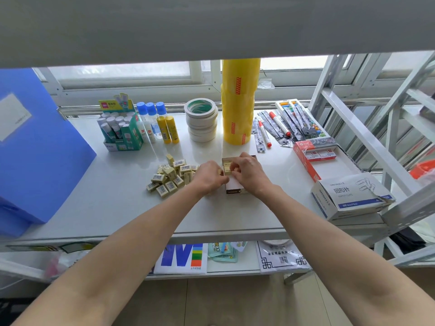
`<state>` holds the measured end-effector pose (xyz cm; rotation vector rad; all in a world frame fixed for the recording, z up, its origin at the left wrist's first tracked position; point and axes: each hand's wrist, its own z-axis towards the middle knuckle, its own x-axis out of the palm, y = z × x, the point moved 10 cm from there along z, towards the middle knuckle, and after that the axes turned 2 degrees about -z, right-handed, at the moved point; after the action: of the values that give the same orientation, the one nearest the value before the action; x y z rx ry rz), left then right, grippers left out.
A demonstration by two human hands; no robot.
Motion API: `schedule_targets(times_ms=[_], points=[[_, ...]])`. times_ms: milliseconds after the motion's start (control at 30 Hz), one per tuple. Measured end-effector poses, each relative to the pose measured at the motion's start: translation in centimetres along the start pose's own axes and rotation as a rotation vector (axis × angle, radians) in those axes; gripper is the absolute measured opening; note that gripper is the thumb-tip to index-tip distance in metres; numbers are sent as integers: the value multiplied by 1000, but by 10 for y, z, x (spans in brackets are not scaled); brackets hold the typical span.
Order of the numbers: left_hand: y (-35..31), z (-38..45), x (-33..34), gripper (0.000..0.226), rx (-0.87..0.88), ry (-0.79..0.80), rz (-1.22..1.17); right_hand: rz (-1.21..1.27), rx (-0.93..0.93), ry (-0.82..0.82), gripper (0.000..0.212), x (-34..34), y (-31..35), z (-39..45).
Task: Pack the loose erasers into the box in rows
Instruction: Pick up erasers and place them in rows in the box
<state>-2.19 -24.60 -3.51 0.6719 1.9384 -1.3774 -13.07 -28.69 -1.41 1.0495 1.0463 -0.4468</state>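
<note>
erasers left of box (on shelf)

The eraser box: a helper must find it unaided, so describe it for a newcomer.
Start at the tall yellow tape stack at the shelf's back. Directly in front of it sits the eraser box, a small open carton under the right hand. Unlike the loose erasers beside it, its erasers lie in rows.

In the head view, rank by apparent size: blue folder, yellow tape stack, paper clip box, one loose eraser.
1. Blue folder, though it sits nearer the camera, which inflates it.
2. Yellow tape stack and paper clip box: similar area; the box lies nearer, so unranked.
3. Loose eraser, smallest by far.
</note>
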Motion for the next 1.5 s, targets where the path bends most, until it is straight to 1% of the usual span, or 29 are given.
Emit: schedule_targets(times_ms=[33, 67, 133, 200, 267, 333, 400, 467, 567, 700, 867, 933, 1000, 1100, 1167, 1233, 1333, 1400, 1500], points=[[1, 0, -2, 33, -13, -10, -54, 25, 9, -13, 12, -2, -2, 0], [4, -2, -4, 42, -51, -22, -180, 53, 21, -39, 14, -7, -3, 0], [17, -7, -3, 59, -204, 4, -578, 116, 50, -121, 16, -21, -5, -1], [26, -9, 2, 71, -296, 88, -923, 199, 71, -167, 18, -31, -4, -2], [27, -9, 7, 81, -324, 195, -1157, 298, 66, -111, 21, -33, 4, -1], [21, -13, 11, 88, -324, 298, -1240, 355, 33, -39, 23, -31, 18, -1], [12, -19, 13, 91, -298, 358, -1190, 490, 36, 21, 24, -28, 30, -2], [5, -23, 12, 91, -277, 359, -1116, 576, 50, 91, 24, -21, 38, -2], [-5, -28, 9, 94, -240, 362, -1061, 448, 23, 141, 20, -16, 40, 1], [-11, -31, 6, 100, -197, 356, -976, 468, 33, 144, 14, -19, 40, -1], [-16, -28, 5, 98, -119, 336, -958, 482, 46, 158, 13, -18, 35, 1], [-20, -28, 2, 91, -79, 308, -953, 460, 63, 159, 17, -21, 31, 2], [-19, -25, -2, 75, -81, 234, -951, 489, 85, 148, 24, -25, 26, 2], [-10, -18, -10, 45, -98, 114, -899, 673, 190, 90, 26, -29, 11, 2], [-11, -16, -12, 33, -34, 83, -831, 770, 305, 25, 22, -30, -5, 0], [-15, -17, -13, 33, 25, 78, -807, 783, 368, -20, 24, -33, -16, -2], [-16, -18, -10, 42, 13, 78, -822, 747, 360, 7, 27, -33, -21, -3], [-15, -17, -7, 36, -23, 91, -842, 739, 349, 23, 25, -31, -22, -4], [-15, -17, -4, 26, -51, 113, -859, 724, 320, -2, 20, -34, -25, -6]])
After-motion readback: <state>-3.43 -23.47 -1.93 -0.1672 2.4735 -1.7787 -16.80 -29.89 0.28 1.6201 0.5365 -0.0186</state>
